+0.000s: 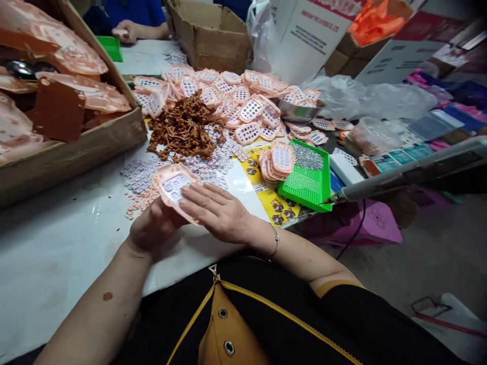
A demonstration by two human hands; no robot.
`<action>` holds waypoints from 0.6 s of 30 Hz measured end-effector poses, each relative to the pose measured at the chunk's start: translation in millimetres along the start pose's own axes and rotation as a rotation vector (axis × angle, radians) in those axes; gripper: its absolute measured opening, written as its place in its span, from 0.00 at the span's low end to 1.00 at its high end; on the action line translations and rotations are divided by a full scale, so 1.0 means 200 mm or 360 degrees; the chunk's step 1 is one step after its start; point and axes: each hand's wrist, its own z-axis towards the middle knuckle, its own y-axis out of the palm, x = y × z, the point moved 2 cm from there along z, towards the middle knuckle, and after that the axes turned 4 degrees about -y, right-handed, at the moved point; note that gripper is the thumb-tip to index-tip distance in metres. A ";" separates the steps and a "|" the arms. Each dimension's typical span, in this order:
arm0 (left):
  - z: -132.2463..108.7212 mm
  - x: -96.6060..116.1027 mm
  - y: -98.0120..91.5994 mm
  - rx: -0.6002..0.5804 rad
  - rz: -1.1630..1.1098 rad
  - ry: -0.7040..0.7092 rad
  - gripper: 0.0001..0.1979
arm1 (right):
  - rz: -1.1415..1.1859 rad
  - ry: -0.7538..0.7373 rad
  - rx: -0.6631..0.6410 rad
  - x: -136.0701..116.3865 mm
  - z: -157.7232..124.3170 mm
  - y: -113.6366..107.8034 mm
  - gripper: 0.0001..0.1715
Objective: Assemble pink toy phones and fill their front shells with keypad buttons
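Note:
A pink plastic toy phone shell [163, 183] with white keys set in its face lies tilted in my left hand [154, 225], whose fingers curl beneath it and are partly hidden. Across its face rests my right hand [228, 215], fingers stretched out flat and touching the keys. Just beyond the hands, small white key tiles [139, 175] and little pink pieces [142, 203] are scattered on the white tabletop [76, 243]. Behind them is a heap of brown moulded parts [184, 124]. A short stack of similar pink shells [280, 159] stands to the right.
A cardboard box [131, 129] of pink shells edges the left side. More shells [251, 109] are piled at the back. The green tray [325, 175] holds small metal pieces, near a grey bar-shaped tool [411, 170]. Across the table is another person's hand [127, 31].

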 end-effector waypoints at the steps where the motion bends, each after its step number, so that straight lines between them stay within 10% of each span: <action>1: 0.00 0.01 0.01 -0.0016 -0.0006 0.0012 0.42 | -0.0067 0.0077 0.0032 0.04 -0.03 -0.03 0.24; 9: 0.00 0.05 -0.01 0.0167 -0.0075 0.0128 0.34 | -0.0460 0.1255 -0.0311 0.57 -0.41 -0.34 0.28; 14: 0.01 0.04 -0.02 0.0200 -0.0061 0.0125 0.35 | -0.0516 0.1407 -0.0800 0.64 -0.50 -0.38 0.28; 18: 0.00 0.04 -0.03 0.0222 -0.0076 0.0130 0.35 | -0.0537 0.1375 -0.0761 0.63 -0.45 -0.39 0.35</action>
